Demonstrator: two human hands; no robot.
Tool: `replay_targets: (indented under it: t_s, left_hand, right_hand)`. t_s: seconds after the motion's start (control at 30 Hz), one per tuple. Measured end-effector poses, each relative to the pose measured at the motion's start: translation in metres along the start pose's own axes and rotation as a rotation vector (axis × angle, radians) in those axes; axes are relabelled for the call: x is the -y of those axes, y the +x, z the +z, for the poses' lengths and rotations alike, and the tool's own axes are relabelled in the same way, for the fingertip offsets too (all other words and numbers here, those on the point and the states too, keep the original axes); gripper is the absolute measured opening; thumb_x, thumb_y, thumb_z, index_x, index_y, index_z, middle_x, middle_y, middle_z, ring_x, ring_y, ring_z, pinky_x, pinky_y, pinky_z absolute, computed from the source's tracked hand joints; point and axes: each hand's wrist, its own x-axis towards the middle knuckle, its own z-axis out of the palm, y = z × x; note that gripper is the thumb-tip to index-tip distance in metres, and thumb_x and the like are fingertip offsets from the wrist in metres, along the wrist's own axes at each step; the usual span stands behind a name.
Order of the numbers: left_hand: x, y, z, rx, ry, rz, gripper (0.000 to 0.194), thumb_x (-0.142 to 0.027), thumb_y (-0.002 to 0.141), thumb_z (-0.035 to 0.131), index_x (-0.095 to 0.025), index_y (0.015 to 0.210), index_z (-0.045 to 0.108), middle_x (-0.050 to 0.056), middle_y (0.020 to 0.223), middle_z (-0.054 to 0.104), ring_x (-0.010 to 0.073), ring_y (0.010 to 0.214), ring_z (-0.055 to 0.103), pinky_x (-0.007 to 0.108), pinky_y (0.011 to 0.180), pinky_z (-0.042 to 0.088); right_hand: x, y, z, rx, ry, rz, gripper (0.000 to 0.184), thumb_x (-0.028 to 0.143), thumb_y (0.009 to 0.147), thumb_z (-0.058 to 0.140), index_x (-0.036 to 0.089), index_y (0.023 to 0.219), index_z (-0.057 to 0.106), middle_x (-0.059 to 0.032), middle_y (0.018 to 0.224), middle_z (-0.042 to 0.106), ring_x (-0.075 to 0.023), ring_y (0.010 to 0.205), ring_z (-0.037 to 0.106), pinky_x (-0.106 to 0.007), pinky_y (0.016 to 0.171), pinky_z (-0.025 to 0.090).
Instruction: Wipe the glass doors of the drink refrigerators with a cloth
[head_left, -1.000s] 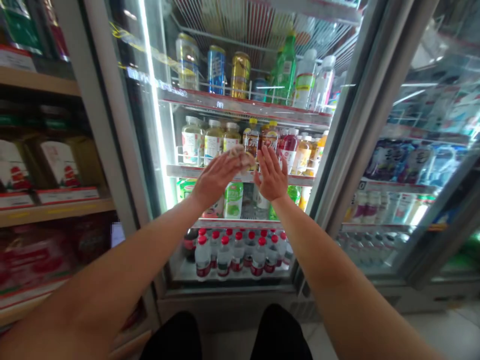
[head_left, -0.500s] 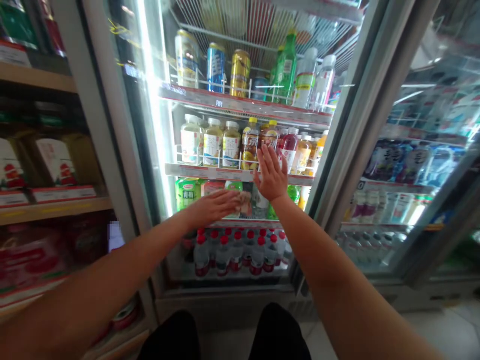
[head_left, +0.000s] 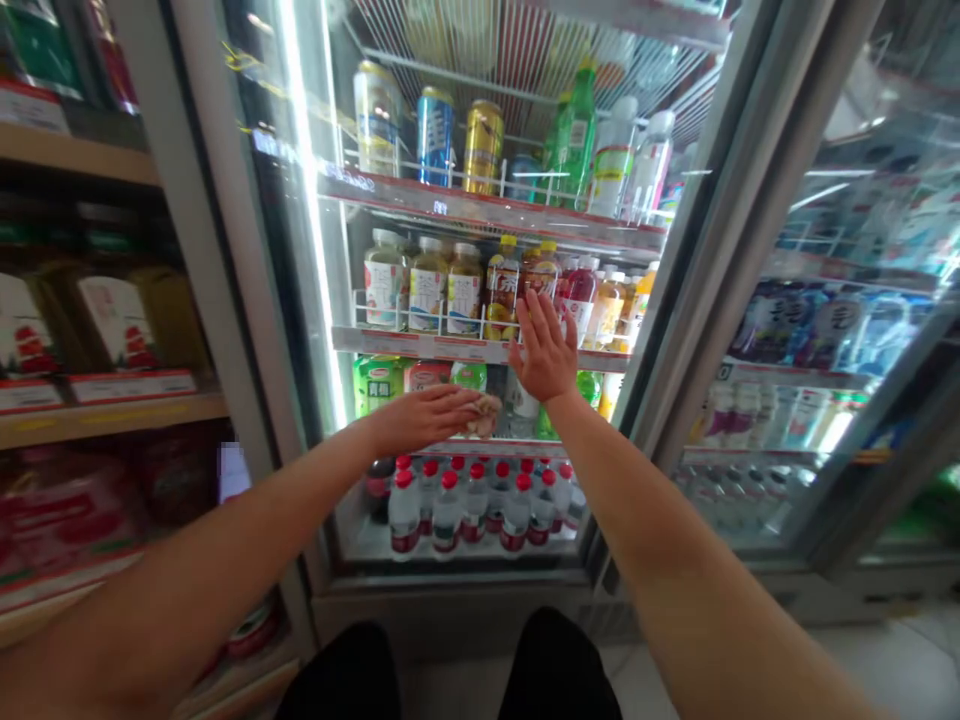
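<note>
A crumpled beige cloth (head_left: 484,416) shows past the fingertips of my left hand (head_left: 420,415), held under them against the glass door (head_left: 420,470) of a drinks cooler. The fingers of that hand lie close together over the cloth, which they partly hide. Higher and to the right, my right hand (head_left: 546,355) is raised with its fingers spread and its palm toward the glass, and holds nothing. Behind it, through the door, stand brown tea bottles (head_left: 501,285) with yellow caps.
Red-capped water bottles (head_left: 446,510) fill the bottom shelf inside. Cans (head_left: 482,145) and a green bottle (head_left: 576,130) stand on an upper shelf. A metal door frame (head_left: 720,240) runs along the right. Open shelves (head_left: 112,425) with large oil-like bottles (head_left: 112,310) are on the left.
The left hand stays at nearly the same height, and the cloth at its fingertips looks sharper than before. The right hand has hardly moved.
</note>
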Motion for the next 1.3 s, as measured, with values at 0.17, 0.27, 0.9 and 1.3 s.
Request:
replay_targets:
  t_s: [0.17,0.27,0.9,1.3]
  left_hand:
    - [0.028,0.014,-0.016,-0.193,0.115,-0.175,0.039,-0.020,0.104,0.039,-0.034,0.134,0.060,-0.013,0.149,0.052,0.0167,0.149,0.036,0.047,0.131,0.023]
    - [0.018,0.018,-0.008,-0.240,0.160,-0.327,0.040,-0.019,0.101,0.043,-0.029,0.137,0.058,-0.010,0.154,0.047,0.0207,0.154,0.022,0.050,0.131,0.016]
    - [0.014,0.031,-0.007,-0.143,0.197,-0.013,0.038,-0.012,0.102,0.043,-0.026,0.130,0.063,-0.003,0.147,0.058,0.0202,0.149,0.037,0.045,0.125,0.035]
    - [0.027,0.061,-0.019,-0.248,0.113,-0.220,0.040,-0.017,0.103,0.037,-0.024,0.136,0.058,-0.001,0.156,0.048,0.0224,0.154,0.024,0.048,0.127,0.029]
  right_hand:
    - [0.000,0.000,0.001,0.009,0.004,0.004,0.060,0.036,0.103,0.035,0.018,0.160,0.028,-0.0076,0.165,0.032,-0.0223,0.156,0.023,-0.050,0.128,0.012]
    - [0.000,0.000,0.000,0.024,0.013,0.005,0.060,0.036,0.104,0.033,0.017,0.160,0.028,-0.0077,0.166,0.030,-0.0219,0.156,0.021,-0.050,0.128,0.013]
    - [-0.001,0.000,0.003,-0.017,-0.018,-0.013,0.060,0.037,0.104,0.035,0.016,0.159,0.030,-0.0087,0.164,0.034,-0.0224,0.156,0.022,-0.049,0.128,0.012]
    - [0.000,0.000,-0.001,0.014,0.014,-0.008,0.059,0.035,0.104,0.034,0.016,0.159,0.031,-0.0088,0.165,0.032,-0.0232,0.156,0.021,-0.052,0.128,0.015]
